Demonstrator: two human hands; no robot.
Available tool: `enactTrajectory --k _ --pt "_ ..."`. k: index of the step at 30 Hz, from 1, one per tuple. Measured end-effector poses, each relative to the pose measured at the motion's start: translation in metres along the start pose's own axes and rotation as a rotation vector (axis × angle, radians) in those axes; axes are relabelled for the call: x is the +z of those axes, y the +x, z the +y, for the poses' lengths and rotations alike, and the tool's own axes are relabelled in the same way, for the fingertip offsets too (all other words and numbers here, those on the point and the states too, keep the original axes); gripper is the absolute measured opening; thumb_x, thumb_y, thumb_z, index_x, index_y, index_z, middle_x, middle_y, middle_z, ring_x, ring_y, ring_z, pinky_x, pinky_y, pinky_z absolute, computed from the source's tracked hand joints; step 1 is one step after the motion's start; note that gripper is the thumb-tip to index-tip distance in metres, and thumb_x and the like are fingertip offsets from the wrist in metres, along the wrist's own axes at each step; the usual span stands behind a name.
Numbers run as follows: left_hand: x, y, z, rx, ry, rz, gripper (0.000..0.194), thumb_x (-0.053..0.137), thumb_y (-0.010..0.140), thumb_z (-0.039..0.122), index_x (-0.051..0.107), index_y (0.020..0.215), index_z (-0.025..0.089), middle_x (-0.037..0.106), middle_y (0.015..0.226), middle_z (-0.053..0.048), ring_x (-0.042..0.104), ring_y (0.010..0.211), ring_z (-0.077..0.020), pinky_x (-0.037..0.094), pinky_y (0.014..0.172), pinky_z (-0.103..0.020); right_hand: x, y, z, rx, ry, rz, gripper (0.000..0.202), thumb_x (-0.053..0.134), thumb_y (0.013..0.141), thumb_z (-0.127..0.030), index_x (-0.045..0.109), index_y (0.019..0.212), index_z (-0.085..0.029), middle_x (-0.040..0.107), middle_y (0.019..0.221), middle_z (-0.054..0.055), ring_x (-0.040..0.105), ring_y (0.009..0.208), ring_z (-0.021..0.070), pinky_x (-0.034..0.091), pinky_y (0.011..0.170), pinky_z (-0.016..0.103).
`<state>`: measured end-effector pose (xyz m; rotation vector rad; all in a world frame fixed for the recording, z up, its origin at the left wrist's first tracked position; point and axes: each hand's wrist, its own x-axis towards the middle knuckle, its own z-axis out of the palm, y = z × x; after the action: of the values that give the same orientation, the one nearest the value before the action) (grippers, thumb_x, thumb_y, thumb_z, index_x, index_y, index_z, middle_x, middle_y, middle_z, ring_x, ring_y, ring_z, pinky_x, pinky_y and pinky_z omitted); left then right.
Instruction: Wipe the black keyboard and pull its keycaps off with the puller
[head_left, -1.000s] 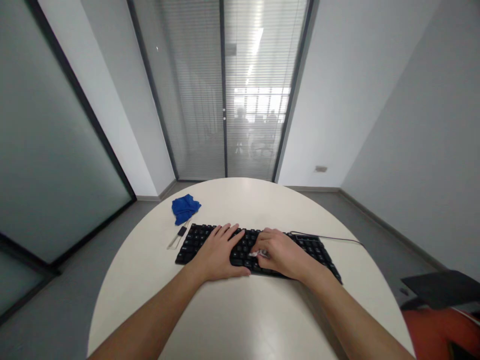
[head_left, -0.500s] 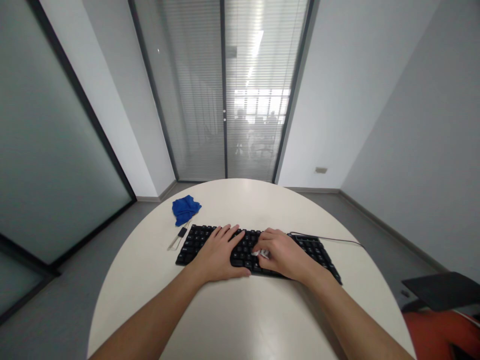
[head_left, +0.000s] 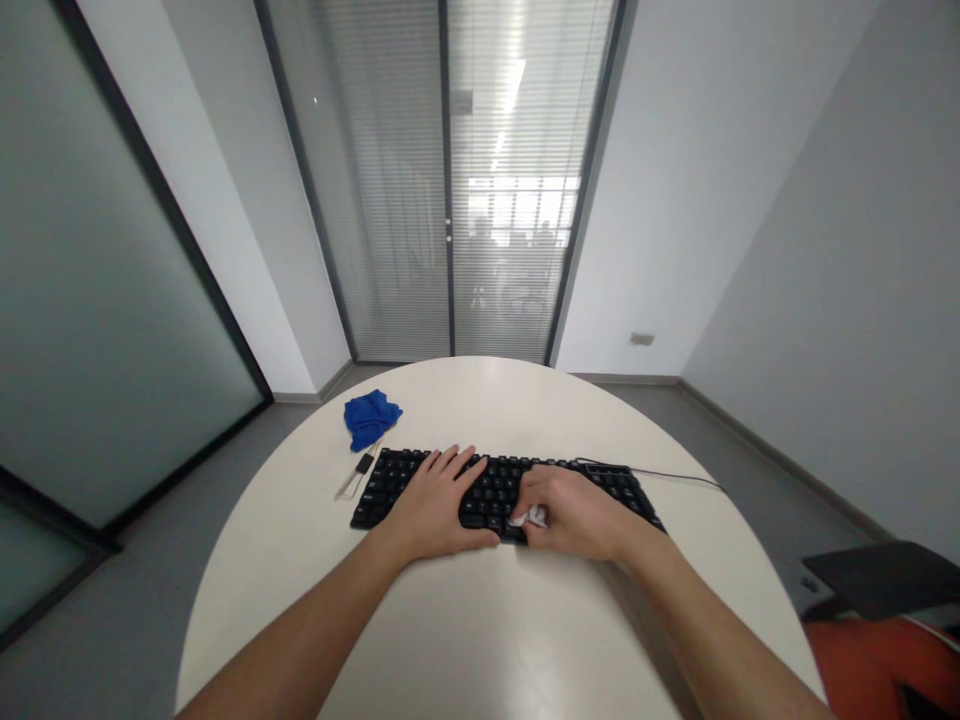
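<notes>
A black keyboard lies on the pale round table, its keys facing up. Across its left half rests my left hand, fingers spread flat over the keys and thumb along the near edge. My right hand is closed around a crumpled white wipe, which touches the keys right of the middle. Part of the keyboard's right side is hidden under that hand and forearm.
Left of the keyboard lie a blue cloth and a black binder clip with its wire handles. A thin cable runs off the table's right edge. An orange and black chair stands at the lower right.
My right hand has moved with the wipe slightly right and nearer to me over the keys. My left hand stays almost where it was.
</notes>
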<state>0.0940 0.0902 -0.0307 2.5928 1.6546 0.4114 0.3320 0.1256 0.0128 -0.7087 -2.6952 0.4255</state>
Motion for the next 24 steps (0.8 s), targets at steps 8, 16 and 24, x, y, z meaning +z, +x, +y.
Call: enactTrajectory --k 8,16,24 --pt "0.002 0.0 -0.002 0.013 -0.008 0.013 0.104 0.058 0.069 0.082 0.032 0.152 0.026 0.027 0.161 -0.009 0.023 0.147 -0.0362 0.018 0.119 -0.055 -0.005 -0.003 -0.006 0.013 0.038 -0.11 0.023 0.065 0.067 -0.01 0.079 0.081 -0.023 0.072 0.08 0.001 0.064 0.08 0.0171 0.046 0.077 0.025" --pt "0.001 0.0 -0.007 -0.006 -0.003 0.001 0.104 0.06 0.069 0.081 0.032 0.153 0.025 0.025 0.161 -0.01 0.022 0.147 -0.036 0.018 0.12 -0.054 -0.016 -0.01 0.006 0.076 0.003 -0.048 0.029 0.061 0.069 -0.009 0.079 0.087 -0.024 0.074 0.087 0.001 0.067 0.082 0.0169 0.046 0.078 0.025" --pt "0.001 -0.001 -0.007 0.002 -0.011 0.001 0.103 0.06 0.07 0.079 0.031 0.153 0.025 0.025 0.161 -0.01 0.022 0.147 -0.0366 0.018 0.12 -0.054 -0.013 -0.01 0.003 0.075 0.073 -0.083 0.027 0.062 0.069 -0.008 0.079 0.084 -0.023 0.075 0.086 0.001 0.067 0.077 0.0163 0.047 0.073 0.024"
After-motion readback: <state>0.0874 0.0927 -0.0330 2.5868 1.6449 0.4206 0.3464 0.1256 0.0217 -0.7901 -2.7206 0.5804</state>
